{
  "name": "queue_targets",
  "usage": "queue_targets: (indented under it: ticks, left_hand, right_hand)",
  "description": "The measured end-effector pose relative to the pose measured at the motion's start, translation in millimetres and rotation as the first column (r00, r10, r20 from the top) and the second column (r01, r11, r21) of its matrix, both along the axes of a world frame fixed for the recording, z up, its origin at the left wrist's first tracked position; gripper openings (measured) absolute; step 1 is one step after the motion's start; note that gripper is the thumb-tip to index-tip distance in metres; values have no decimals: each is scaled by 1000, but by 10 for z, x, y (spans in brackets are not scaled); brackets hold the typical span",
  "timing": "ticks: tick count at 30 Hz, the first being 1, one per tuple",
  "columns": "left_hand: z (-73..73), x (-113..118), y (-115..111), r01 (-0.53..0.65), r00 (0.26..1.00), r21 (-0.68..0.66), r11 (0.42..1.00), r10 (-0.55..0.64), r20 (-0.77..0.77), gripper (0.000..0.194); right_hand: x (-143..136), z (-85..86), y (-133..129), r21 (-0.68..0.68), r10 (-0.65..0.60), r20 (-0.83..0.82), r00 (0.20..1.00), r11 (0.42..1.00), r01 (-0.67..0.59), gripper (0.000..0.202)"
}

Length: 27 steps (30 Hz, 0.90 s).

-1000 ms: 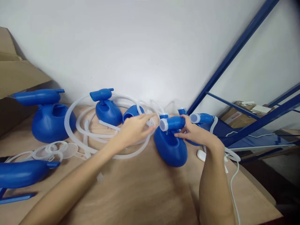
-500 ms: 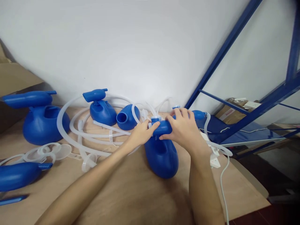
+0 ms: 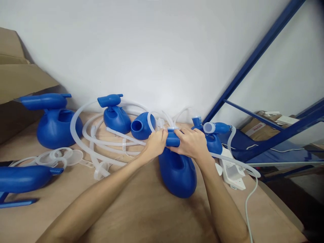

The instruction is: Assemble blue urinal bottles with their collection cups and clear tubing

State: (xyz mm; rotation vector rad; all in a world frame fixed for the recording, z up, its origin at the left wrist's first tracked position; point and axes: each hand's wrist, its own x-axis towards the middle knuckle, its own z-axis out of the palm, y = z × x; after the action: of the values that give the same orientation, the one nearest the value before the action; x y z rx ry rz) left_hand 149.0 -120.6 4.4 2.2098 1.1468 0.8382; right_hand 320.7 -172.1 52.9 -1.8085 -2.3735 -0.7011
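In front of me a blue plastic urinal bottle (image 3: pixel 178 180) stands on the table, with a blue tubular head piece (image 3: pixel 172 138) lying across its top. My left hand (image 3: pixel 157 142) is closed around the left end of the head piece. My right hand (image 3: pixel 191 141) wraps its right part, thumb close to the left hand. The fingers cover both ends and the joint with the bottle. Just behind and left lies another blue bottle (image 3: pixel 142 126), its round mouth facing me. Clear tubes (image 3: pixel 113 144) coil beside my left forearm.
Two bottles with head pieces (image 3: pixel 59 130) (image 3: pixel 116 119) stand at the left, near a cardboard box (image 3: pixel 27 79). A loose head piece (image 3: pixel 25 179) and clear funnels (image 3: pixel 74 157) lie nearer. At the right are more blue parts (image 3: pixel 220 128), a power strip (image 3: pixel 234 173), its cord and a blue rack (image 3: pixel 253 60).
My right hand has shifted left and lower, its fingers now folded over the head piece close to my left hand. The view has turned slightly, and blue parts behind the right hand now show.
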Motion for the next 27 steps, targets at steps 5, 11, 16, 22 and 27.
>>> queue_targets:
  ticks: [5,11,16,22,27]
  left_hand:
    - [81,-131,64,2,986,-249,968,39,160,39]
    - [294,-434,52,143,987,-419,897,-95,133,30]
    - [258,-492,115,108,990,-429,897,-137,-37,37]
    - [117,-360,85,123,980,-227,966,-154,-127,38]
    - [108,-231,-23,330,942,-192,924,-336,2,33]
  right_hand:
    - [142,-33,17,42,-42,-134,990,998,48,69]
    - [226,2,15,-25,-33,-115,993,999,30,74]
    - [263,0,15,-26,2,-169,986,1000,-7,72]
    - [288,29,2,-54,20,-238,971,998,-34,65]
    - [317,46,-19,-70,45,-237,970,996,-63,58]
